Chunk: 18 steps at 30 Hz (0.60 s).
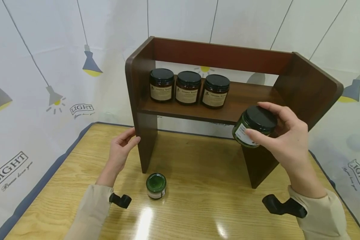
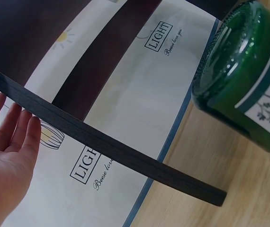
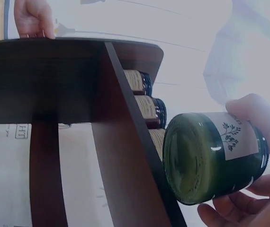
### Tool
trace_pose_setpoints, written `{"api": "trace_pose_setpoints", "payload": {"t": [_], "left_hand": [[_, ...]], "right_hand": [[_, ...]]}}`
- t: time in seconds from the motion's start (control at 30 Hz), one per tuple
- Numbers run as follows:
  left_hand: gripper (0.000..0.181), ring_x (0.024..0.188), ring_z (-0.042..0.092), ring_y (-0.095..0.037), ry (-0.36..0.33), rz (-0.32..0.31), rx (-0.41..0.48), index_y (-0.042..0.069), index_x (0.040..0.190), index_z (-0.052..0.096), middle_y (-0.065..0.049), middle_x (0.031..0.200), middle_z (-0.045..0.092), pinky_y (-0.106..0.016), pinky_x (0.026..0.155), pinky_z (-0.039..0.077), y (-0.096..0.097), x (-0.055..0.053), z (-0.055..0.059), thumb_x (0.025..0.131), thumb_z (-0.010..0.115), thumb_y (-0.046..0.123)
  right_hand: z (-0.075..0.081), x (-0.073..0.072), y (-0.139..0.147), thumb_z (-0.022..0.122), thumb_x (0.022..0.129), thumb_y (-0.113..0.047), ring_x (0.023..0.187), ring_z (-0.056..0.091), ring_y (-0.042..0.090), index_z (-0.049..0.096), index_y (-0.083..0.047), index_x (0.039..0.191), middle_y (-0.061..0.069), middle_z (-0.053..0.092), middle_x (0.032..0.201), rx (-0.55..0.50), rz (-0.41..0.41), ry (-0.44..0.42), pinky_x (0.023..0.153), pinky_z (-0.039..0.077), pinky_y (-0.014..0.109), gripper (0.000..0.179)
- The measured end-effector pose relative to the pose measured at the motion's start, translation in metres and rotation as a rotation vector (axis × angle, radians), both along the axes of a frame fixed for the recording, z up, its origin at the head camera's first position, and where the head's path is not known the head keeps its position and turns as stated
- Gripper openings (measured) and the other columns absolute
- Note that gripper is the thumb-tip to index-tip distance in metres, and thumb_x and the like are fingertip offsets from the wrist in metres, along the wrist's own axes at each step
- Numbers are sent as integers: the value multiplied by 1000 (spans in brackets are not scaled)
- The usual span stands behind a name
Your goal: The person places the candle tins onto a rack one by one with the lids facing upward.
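Note:
In the head view my right hand (image 1: 288,136) grips a green glass jar (image 1: 243,133) with a black lid and white label, thumb on the label, fingers round the far side. This jar is tilted just in front of the upper board of a dark brown wooden shelf (image 1: 228,51); the right wrist view shows its glass base (image 3: 187,161). My left hand (image 1: 120,146) pinches the front edge of the shelf's left side panel (image 2: 111,151). A second green jar (image 1: 156,185) stands on the table near that panel's foot, its green glass end facing up.
Three dark amber jars with black lids and beige labels stand in a row on the upper board: a left one (image 1: 161,91), a middle one (image 1: 187,95) and a right one (image 1: 214,97). The wooden table (image 1: 198,213) meets a lamp-printed white cloth (image 1: 108,66) behind.

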<state>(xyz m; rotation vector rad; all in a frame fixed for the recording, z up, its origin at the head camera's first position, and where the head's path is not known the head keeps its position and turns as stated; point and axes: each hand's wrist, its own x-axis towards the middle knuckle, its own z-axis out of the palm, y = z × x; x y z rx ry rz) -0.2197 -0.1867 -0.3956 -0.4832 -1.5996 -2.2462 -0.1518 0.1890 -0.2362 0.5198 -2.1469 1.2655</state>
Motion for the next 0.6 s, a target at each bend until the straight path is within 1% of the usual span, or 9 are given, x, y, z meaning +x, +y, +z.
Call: {"api": "trace_pose_setpoints", "payload": {"t": [0.17,0.23,0.3,0.47,0.6], "left_hand": [[44,98,60,-7,5,-1,1,20,105,72,6,103,68,-18,83,48,0,0,0,84,56,-16],[44,99,60,-7,5,-2,0,19,106,71,6,103,68,-19,83,48,0,0,0,84,56,-16],[44,99,60,-7,3,1,-4,20,106,71,7,103,68,-18,84,48,0,0,0,84,56,-16],[46,99,60,-7,-7,11,-7,22,104,72,8,102,68,-18,83,48,0,0,0,84,56,-16],[46,100,60,-6,-9,8,-15,22,104,71,8,103,68,-18,84,48,-1,0,0,84,56,-16]], "right_hand": [[14,-8,1,76,71,6,87,58,13,61,-6,124,0,57,113,-38,-38,-48,73,48,12,56],[18,-10,0,76,72,4,88,58,14,61,-8,124,1,56,114,-67,-40,-72,73,48,12,55],[22,-14,0,76,73,3,89,58,15,61,-8,124,3,55,115,-116,-19,-99,72,48,12,54],[26,-27,-1,76,75,-1,91,56,13,57,-10,128,0,54,115,-141,-41,-155,71,47,11,57],[27,-38,-2,76,75,-3,95,54,13,55,-10,128,-1,53,115,-148,-59,-176,74,46,11,57]]}}
